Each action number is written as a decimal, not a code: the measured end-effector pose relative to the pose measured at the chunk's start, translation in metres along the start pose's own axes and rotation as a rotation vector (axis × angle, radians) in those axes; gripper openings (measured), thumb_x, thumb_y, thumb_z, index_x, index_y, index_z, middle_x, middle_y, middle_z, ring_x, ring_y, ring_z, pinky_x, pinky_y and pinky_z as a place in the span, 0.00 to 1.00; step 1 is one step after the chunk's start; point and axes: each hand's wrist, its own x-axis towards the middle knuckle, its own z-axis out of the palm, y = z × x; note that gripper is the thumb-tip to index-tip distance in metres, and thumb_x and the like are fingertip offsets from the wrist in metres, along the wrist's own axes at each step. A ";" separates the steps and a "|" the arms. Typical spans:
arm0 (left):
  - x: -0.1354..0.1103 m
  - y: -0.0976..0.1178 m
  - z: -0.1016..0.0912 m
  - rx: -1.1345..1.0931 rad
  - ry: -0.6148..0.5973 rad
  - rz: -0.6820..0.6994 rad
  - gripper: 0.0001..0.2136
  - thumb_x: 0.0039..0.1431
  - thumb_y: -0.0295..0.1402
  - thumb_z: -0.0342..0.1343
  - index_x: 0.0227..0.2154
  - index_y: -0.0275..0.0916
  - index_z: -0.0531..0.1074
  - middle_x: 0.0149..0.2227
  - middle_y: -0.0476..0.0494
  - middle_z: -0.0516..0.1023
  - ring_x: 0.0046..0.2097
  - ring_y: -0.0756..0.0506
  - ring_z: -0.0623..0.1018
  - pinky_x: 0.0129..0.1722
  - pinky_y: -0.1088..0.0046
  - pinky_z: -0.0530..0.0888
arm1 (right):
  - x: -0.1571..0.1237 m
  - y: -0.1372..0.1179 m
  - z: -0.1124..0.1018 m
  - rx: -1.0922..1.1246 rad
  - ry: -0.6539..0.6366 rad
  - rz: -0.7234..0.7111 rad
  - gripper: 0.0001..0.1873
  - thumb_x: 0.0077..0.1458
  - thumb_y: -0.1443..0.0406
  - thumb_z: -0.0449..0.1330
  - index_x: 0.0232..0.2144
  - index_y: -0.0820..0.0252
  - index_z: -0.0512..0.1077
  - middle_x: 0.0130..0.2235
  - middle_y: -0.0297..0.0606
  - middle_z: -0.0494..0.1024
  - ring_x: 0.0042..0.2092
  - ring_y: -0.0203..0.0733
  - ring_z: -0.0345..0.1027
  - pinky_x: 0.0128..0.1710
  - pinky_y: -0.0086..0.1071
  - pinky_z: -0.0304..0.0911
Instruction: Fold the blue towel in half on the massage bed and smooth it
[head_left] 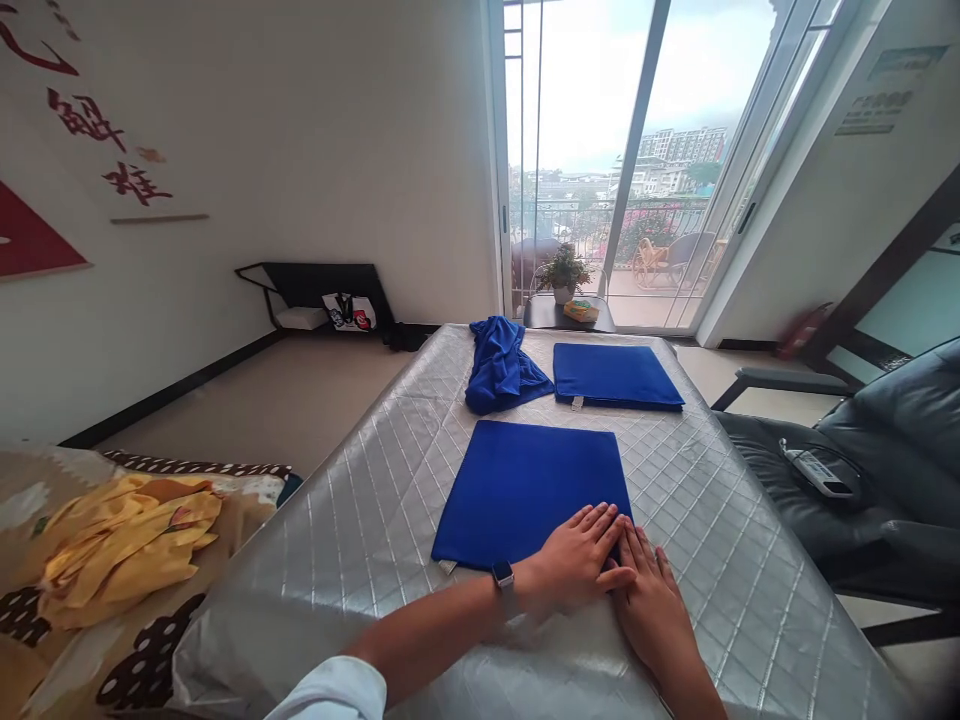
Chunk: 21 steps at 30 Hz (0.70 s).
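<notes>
White sleeve (337, 688) nearest; left hand (571, 550) against right hand (651, 598), both flat, fingers extended, at near right corner of blue cloth (536, 488) on silver cover (360, 540). I'd press lightly, evenly, edges square, avoiding creases.

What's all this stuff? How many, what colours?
Quilted cover: 1, silver, middle
Flat cloths: 2, blue, on cover
Crumpled cloth: 1, blue, far end
Rumpled cloth: 1, yellow, left
Armchair: 1, black, right
Device: 1, pale, on armchair
Plant: 1, green, by glass door
Small box: 1, yellowish, beside plant
Bag: 1, multicoloured, far left
Fire extinguisher: 1, red, far right
Wall hangings: 2, white-and-red, left
Watch: 1, dark, left wrist
Left hand: 1, bare, at flat cloth's corner
Right hand: 1, bare, against left
</notes>
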 end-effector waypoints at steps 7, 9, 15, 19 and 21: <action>-0.098 -0.061 -0.006 0.088 0.014 -0.337 0.34 0.71 0.54 0.34 0.72 0.39 0.41 0.73 0.42 0.47 0.73 0.42 0.48 0.71 0.57 0.52 | 0.001 -0.001 -0.002 -0.012 0.009 0.033 0.36 0.68 0.54 0.32 0.71 0.68 0.49 0.72 0.42 0.49 0.73 0.44 0.40 0.71 0.48 0.38; -0.132 -0.076 -0.009 0.138 0.023 -0.521 0.35 0.71 0.55 0.35 0.72 0.38 0.41 0.73 0.40 0.47 0.73 0.40 0.48 0.70 0.53 0.53 | 0.001 0.000 0.000 -0.009 0.019 0.028 0.37 0.68 0.53 0.32 0.71 0.68 0.49 0.72 0.41 0.49 0.73 0.44 0.40 0.71 0.48 0.38; -0.174 -0.082 -0.004 0.193 0.087 -0.767 0.37 0.70 0.56 0.36 0.72 0.35 0.43 0.74 0.36 0.44 0.73 0.36 0.45 0.70 0.51 0.55 | 0.000 0.005 0.005 0.001 0.047 0.015 0.39 0.67 0.51 0.32 0.70 0.69 0.50 0.72 0.43 0.51 0.72 0.46 0.42 0.71 0.51 0.42; -0.171 -0.081 0.003 0.202 0.134 -0.747 0.37 0.70 0.56 0.37 0.72 0.35 0.44 0.74 0.36 0.44 0.73 0.36 0.48 0.69 0.51 0.57 | 0.001 0.011 0.004 -0.036 0.032 -0.004 0.38 0.67 0.51 0.34 0.70 0.68 0.53 0.71 0.43 0.54 0.71 0.47 0.46 0.69 0.50 0.47; -0.171 -0.082 0.006 0.216 0.174 -0.732 0.37 0.70 0.55 0.38 0.72 0.37 0.42 0.73 0.37 0.46 0.73 0.36 0.49 0.69 0.51 0.58 | 0.005 0.015 -0.001 -0.067 -0.007 -0.024 0.37 0.67 0.51 0.35 0.68 0.66 0.58 0.70 0.43 0.57 0.70 0.48 0.49 0.68 0.50 0.51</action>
